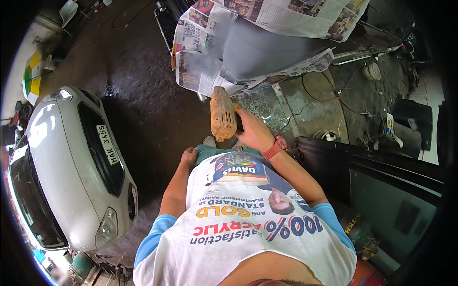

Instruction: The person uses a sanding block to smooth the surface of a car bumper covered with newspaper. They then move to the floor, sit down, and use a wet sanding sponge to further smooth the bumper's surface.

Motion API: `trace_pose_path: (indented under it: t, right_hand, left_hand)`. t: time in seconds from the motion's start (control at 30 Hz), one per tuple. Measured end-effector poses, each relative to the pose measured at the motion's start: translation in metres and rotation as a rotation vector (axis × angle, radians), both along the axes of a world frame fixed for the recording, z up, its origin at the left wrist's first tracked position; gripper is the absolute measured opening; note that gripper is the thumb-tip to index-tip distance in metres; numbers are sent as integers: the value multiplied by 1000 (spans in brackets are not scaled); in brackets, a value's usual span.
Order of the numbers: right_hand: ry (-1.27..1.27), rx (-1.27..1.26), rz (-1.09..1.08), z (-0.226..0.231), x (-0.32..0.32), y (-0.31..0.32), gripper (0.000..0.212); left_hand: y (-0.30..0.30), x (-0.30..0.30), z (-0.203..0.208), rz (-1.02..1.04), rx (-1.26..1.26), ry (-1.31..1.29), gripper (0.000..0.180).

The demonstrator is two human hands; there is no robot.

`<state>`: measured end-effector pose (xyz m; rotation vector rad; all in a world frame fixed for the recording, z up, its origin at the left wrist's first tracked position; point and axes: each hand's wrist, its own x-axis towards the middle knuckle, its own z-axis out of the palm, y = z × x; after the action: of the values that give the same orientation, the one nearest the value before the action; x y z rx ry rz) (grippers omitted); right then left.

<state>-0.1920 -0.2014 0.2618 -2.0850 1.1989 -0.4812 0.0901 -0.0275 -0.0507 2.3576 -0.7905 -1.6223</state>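
Right grip [255,131] is closed around a grimy orange power tool [223,114]; ahead of it, a smooth grey panel [267,47] is bordered by printed newspaper [196,71].

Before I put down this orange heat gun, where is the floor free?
Widest free patch: dark floor between the silver car and the newspaper-masked panel. Crowded: right of the heat gun, with a hose and a white container.

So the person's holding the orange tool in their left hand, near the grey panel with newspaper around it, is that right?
Not quite: the head view shows the orange tool in the right hand, not the left hand. It is near the grey panel with newspaper around it.
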Motion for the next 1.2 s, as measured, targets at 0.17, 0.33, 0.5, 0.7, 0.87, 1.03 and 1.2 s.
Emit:
trace_pose_path:
  t: [0.17,0.33,0.5,0.7,0.87,1.03,1.2]
  right_hand:
    - [46,-189,-38,19,9,-1,51]
    - [-29,-199,-64,34,12,-10,48]
    - [127,-77,-9,-23,3,-5,43]
    - [148,30,26,-75,-28,7,41]
    - [93,23,-108,-8,-38,14,50]
    - [-110,-118,-239,49,-46,33,62]
    - [-43,-138,-247,24,-61,42,59]
  left_hand:
    - [6,2,10,-68,18,-57,60]
    - [6,5,16,-63,13,-45,60]
    - [0,10,7,-68,-39,-38,60]
    - [-16,9,11,-87,-94,-38,61]
    - [-10,11,8,-85,-55,-47,63]
    - [-2,13,-3,-152,-16,-81,63]
    - [-11,7,10,-112,17,-28,63]
